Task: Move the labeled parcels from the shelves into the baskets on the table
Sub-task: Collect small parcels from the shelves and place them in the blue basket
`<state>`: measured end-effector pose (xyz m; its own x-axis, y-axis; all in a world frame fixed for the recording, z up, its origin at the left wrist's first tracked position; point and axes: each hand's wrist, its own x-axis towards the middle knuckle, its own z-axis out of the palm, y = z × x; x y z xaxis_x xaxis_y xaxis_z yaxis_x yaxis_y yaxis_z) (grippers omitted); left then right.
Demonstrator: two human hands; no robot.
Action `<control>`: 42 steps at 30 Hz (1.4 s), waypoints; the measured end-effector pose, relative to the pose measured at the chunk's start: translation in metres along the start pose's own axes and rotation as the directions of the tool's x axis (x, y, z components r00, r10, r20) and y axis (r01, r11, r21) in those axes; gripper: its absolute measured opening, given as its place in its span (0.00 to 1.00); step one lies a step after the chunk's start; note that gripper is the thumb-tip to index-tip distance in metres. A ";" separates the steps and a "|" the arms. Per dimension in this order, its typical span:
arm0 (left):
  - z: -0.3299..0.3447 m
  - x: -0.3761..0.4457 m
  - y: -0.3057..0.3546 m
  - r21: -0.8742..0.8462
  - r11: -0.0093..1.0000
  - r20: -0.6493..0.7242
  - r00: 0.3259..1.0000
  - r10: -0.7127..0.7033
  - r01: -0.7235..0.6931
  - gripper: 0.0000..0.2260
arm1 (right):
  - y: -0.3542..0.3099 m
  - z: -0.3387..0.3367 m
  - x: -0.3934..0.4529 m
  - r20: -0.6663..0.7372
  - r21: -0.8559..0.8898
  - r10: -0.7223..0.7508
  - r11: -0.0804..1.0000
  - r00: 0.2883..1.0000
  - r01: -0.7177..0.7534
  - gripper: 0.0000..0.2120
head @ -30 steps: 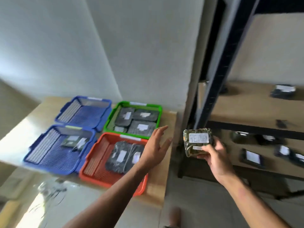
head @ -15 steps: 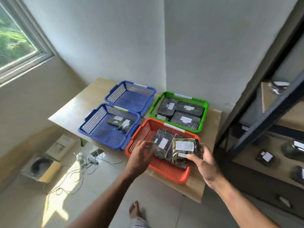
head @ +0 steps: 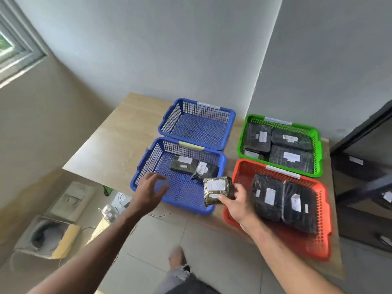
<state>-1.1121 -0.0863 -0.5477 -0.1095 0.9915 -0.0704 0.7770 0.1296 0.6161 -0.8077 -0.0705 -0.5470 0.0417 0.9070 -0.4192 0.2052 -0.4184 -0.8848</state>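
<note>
Parcel (head: 216, 190) in green-brown wrap sits pinched in my right hand (head: 238, 205), hanging over the near right corner of the front blue basket (head: 146, 164), at nine o'clock from the red basket (head: 239, 170). My left hand (head: 148, 193) hovers open beside it, holding nothing. I judge this the drop step: next I lower and release.

Blurred handwriting, perhaps "RETUR", on the held parcel's label (head: 216, 185)
</note>
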 end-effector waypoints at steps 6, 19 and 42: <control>-0.025 0.051 -0.073 0.251 0.962 0.134 0.988 0.077 -0.109 0.21 | 0.004 0.088 0.023 -0.119 -0.320 -0.047 0.947 0.992 0.006 0.31; -0.010 0.064 -0.134 0.385 0.736 0.472 0.804 0.362 -0.557 0.31 | 0.008 0.129 0.044 -0.066 -0.864 0.092 0.492 0.994 -0.103 0.25; -0.011 0.060 -0.126 0.456 0.714 0.476 0.823 0.309 -0.532 0.30 | 0.026 0.129 0.064 0.039 -0.919 -0.077 0.389 0.996 0.066 0.19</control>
<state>-1.2237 -0.0437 -0.6211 0.4451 0.8625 -0.2409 0.8955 -0.4287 0.1197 -0.9260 -0.0297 -0.6235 -0.0126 0.9338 -0.3577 0.9810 -0.0578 -0.1854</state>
